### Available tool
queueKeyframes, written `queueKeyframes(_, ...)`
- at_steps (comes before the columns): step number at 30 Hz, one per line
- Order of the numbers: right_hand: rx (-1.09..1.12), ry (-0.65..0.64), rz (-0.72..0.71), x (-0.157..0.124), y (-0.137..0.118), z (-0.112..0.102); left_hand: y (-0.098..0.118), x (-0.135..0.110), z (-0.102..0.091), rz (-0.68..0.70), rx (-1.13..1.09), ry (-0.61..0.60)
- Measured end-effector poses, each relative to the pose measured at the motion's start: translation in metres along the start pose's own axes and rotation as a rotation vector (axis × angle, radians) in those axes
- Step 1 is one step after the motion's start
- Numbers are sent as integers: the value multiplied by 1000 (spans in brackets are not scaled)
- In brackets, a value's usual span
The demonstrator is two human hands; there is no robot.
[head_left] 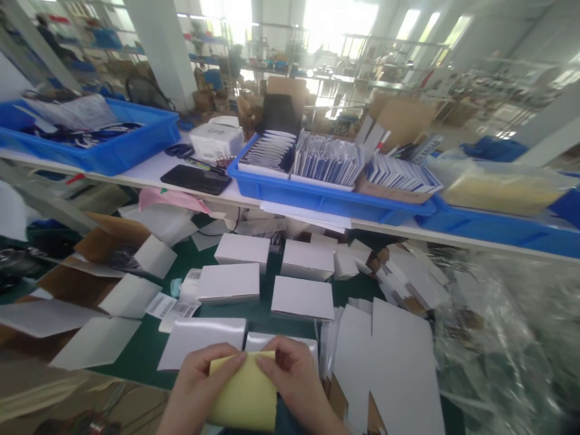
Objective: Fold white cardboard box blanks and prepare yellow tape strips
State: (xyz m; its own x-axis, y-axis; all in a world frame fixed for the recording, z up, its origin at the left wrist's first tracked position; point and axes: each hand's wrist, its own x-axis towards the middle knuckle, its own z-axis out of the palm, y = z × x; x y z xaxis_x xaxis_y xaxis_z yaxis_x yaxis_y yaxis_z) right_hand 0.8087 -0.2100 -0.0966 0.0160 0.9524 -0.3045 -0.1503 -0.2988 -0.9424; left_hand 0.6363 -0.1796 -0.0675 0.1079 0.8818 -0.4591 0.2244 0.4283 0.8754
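Both of my hands hold a pale yellow sheet (247,396) at the bottom centre of the head view. My left hand (199,380) pinches its top left edge with fingers closed. My right hand (294,377) pinches the top right edge the same way. Just beyond the sheet lie closed white boxes (231,283) in rows on the green mat (149,347). Flat white box blanks (399,362) are stacked to the right of my right hand.
A raised white shelf (149,172) carries blue bins (326,196) of packets, a black phone (196,179) and a white box (216,140). Loose cardboard pieces (97,341), barcode labels (174,309) and clear plastic bags (507,338) lie around. Racks fill the background.
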Motion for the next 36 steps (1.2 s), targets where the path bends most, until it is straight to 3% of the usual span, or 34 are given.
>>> queueKeyframes(3,-131,50,-41,1,3,-2,2,4,0,71,89,-26)
queueKeyframes(8,201,4,88,2,14,-14,-1,13,-2,16,79,-164)
queueKeyframes(14,91,-20,102,13,31,-22,-22,27,-5,-81,-94,-159)
queueKeyframes(24,143,62,158,27,46,-17,-31,33,1,-151,-272,-102)
queueKeyframes(27,-25,34,49,33,47,-22,-37,34,-2,-109,-181,-57)
queueKeyframes(30,-288,103,-215,39,38,-21,-38,34,-4,15,46,-20)
queueKeyframes(32,-414,82,-365,42,30,-16,-37,35,-4,84,168,-15)
queueKeyframes(36,-556,-19,-441,51,24,-2,-34,38,-2,147,278,-47)
